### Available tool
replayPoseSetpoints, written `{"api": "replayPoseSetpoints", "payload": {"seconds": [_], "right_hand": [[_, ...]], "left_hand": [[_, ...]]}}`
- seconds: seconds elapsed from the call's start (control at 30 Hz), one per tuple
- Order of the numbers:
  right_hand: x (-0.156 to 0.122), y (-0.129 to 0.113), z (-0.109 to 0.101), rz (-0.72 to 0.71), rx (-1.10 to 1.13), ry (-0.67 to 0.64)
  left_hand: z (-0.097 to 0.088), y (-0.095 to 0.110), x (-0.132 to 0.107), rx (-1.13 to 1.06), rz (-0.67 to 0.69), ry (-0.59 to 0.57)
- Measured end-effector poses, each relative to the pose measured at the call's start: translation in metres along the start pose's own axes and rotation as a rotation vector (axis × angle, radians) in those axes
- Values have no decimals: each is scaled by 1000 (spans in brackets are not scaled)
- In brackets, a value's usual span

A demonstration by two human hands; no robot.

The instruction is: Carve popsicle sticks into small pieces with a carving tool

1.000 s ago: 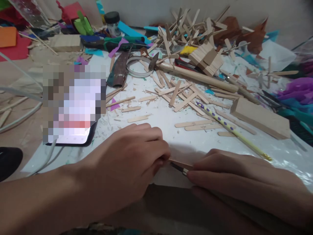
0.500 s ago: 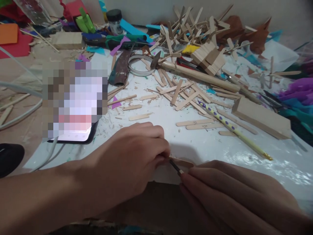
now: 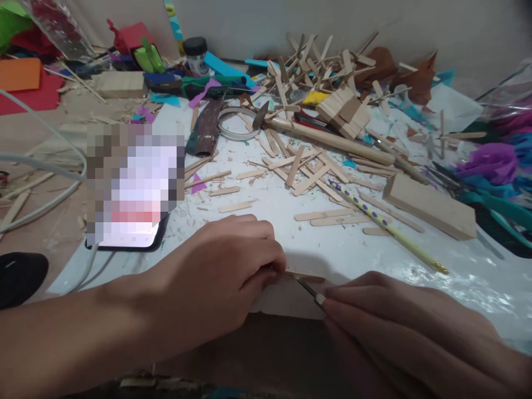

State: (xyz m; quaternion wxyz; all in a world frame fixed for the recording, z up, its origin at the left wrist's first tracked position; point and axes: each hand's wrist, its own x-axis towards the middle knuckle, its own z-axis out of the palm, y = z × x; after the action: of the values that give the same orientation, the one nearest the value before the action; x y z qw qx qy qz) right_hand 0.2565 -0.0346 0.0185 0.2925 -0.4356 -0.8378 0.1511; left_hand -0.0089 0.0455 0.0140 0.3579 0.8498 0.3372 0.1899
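Note:
My left hand (image 3: 233,266) is closed on a wooden craft stick (image 3: 312,277) near the front edge of the white-covered table. The stick's rounded end juts out to the right of the fingertips, and the rest is hidden under the hand. Between the fingertips of my right hand (image 3: 399,324) is a slim craft knife (image 3: 308,291), gripped like a pen. Its narrow blade slants up and left, with the tip at the stick's near side, just right of my left fingers. Whether the tip touches the wood I cannot tell.
Beyond the hands lie loose craft sticks (image 3: 299,166), a dotted pencil (image 3: 399,235), a wood block (image 3: 430,206) and a hammer (image 3: 328,138). A phone (image 3: 128,239) with a cable is at left, beside a black object (image 3: 22,277). Teal-handled scissors (image 3: 499,208) lie at right.
The knife tip has drawn back slightly to the right, away from my left fingertips. My left hand keeps its hold on the stick. The whole view has shifted a little.

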Motion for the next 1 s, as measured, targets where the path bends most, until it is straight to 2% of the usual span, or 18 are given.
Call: {"api": "replayPoseSetpoints", "payload": {"seconds": [0.07,0.23,0.3,0.37,0.43,0.5,0.57,0.63,0.67,0.73,0.77,0.8,0.87,0.93,1.0], "right_hand": [[2,4,-4,61,38,57],[14,6,-24,461,69,256],[24,8,-34,548,160,304],[32,10,-45,536,212,284],[35,9,-55,524,261,210],[29,5,-62,559,306,136],[17,-1,-65,666,355,87],[4,-7,-63,742,427,35],[0,-9,-61,736,467,26],[-4,-14,-53,662,524,22],[-3,-16,-48,628,533,35],[-2,-18,-42,614,531,20],[3,-22,-31,599,497,55],[6,-26,-20,593,463,81],[4,-30,-12,593,440,103]], "left_hand": [[-2,-1,0,8,14,-4],[-2,10,-1,-92,-3,-1],[4,18,-2,-148,-2,-16],[13,25,-3,-104,42,-57],[23,29,-7,53,142,-95],[29,33,-14,275,302,-56],[32,37,-26,465,362,4],[35,42,-42,530,320,41],[37,45,-52,507,271,76],[47,48,-69,435,222,147],[53,48,-76,457,219,158],[60,48,-82,522,239,216],[73,48,-87,654,258,345],[81,48,-87,688,265,378],[82,49,-85,716,274,363]]}}
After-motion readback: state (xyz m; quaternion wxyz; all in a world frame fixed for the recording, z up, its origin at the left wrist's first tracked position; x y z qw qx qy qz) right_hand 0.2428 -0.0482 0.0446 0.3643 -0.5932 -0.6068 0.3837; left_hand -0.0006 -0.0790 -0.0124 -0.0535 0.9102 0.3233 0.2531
